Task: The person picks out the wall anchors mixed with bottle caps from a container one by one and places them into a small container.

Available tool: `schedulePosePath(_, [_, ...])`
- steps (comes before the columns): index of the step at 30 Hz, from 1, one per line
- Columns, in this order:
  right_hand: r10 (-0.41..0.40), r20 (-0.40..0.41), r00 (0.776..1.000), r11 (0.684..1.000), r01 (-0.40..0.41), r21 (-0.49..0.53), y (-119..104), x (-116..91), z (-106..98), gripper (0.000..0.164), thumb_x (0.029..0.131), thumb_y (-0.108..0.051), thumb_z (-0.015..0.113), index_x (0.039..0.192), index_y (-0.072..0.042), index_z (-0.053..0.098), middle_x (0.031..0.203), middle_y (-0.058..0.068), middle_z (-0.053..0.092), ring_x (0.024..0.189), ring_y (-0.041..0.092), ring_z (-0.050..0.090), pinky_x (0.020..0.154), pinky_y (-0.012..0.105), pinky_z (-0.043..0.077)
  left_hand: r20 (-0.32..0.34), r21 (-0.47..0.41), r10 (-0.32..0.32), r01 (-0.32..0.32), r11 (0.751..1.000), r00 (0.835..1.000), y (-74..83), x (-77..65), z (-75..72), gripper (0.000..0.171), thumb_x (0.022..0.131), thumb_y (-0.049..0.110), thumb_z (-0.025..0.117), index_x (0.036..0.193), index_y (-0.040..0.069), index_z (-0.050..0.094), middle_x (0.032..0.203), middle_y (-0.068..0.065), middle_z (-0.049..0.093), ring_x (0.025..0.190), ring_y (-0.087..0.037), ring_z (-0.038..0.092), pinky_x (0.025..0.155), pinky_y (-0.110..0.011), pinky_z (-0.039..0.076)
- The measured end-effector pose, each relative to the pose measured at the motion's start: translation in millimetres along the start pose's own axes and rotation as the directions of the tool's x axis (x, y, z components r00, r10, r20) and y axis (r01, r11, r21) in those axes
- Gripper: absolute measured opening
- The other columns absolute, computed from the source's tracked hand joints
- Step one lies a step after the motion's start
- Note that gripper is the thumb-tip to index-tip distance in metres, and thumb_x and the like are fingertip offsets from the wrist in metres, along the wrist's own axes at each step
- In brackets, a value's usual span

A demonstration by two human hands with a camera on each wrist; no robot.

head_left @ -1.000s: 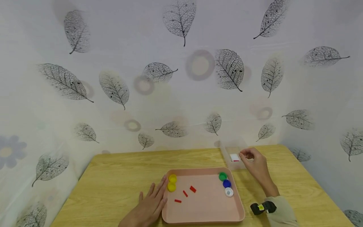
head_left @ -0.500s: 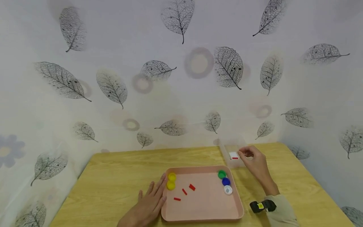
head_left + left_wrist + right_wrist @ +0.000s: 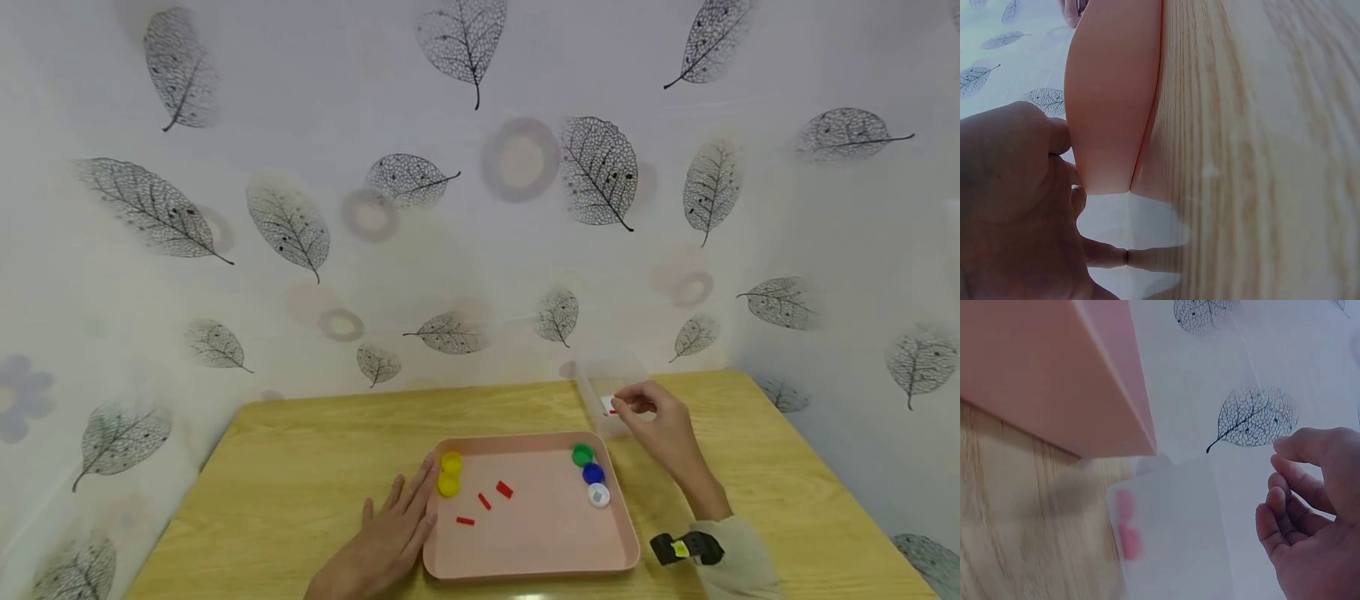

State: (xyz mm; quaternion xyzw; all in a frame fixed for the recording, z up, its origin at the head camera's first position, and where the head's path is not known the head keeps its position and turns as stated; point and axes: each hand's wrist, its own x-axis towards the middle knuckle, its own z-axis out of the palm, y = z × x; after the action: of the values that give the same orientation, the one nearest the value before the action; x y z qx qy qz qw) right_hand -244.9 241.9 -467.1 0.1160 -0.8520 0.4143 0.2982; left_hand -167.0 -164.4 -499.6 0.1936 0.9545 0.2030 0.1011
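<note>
My left hand (image 3: 386, 537) lies beside the pink tray (image 3: 536, 563), fingers fairly straight and touching its left wall. My right hand (image 3: 663, 429) is over a clear plastic box (image 3: 590, 396) behind the tray's right corner. In the right wrist view its thumb and index fingertips are close together, the other fingers bent, and nothing shows between them. Under the fingertips, a red piece (image 3: 612, 412) shows by a white patch in the box. Three small red pieces lie in the tray, among them a wider red block (image 3: 505, 489).
Two yellow round caps (image 3: 449, 484) sit at the tray's left side. A green cap (image 3: 582, 455), a blue cap (image 3: 593, 473) and a white cap (image 3: 598, 496) line its right side. The wooden table (image 3: 300, 467) meets a leaf-patterned backdrop (image 3: 480, 250).
My right hand has moved slightly left, farther over the box, and covers more of the white patch and red piece. My left hand stays at the tray. The head view has shifted slightly.
</note>
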Motion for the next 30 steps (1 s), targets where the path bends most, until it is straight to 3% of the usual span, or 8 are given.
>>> schedulePosePath(12, [-0.036, 0.067, 0.997, 0.998, 0.033, 0.05, -21.8, -3.7, 10.3, 0.011, 0.082, -0.007, 0.073, 0.091, -0.011, 0.067, 0.08, -0.004, 0.06, 0.071, 0.01, 0.055, 0.065, 0.019, 0.048, 0.002, 0.002, 0.003, -0.003, 1.0, 1.0, -3.3, 2.2, 1.8, 0.06, 0.1, 0.055, 0.017, 0.153, 0.032, 0.002, 0.157, 0.016, -0.005, 0.141, -0.038, 0.012, 0.092, -0.079, 0.005])
schedulePosePath(23, [-0.051, 0.134, 0.99, 0.993, 0.037, 0.111, -44.6, -10.1, 26.2, 0.009, 0.084, -0.011, 0.073, 0.09, -0.012, 0.066, 0.081, -0.006, 0.059, 0.072, 0.011, 0.054, 0.067, 0.03, 0.051, 0.004, 0.001, 0.027, -0.027, 1.0, 1.0, -3.0, 1.5, 1.8, 0.059, 0.101, 0.052, 0.019, 0.153, 0.03, 0.001, 0.158, 0.013, -0.004, 0.14, -0.041, 0.012, 0.091, -0.08, 0.005])
schedulePosePath(30, [-0.082, 0.185, 0.979, 0.989, 0.058, 0.134, -55.1, -14.4, 37.2, 0.008, 0.085, -0.011, 0.072, 0.089, -0.013, 0.066, 0.08, -0.007, 0.059, 0.071, 0.009, 0.055, 0.064, 0.028, 0.051, 0.004, 0.007, 0.023, -0.023, 1.0, 1.0, -3.4, 0.9, 1.4, 0.059, 0.101, 0.052, 0.02, 0.153, 0.03, 0.001, 0.158, 0.012, -0.002, 0.14, -0.041, 0.013, 0.092, -0.08, 0.006])
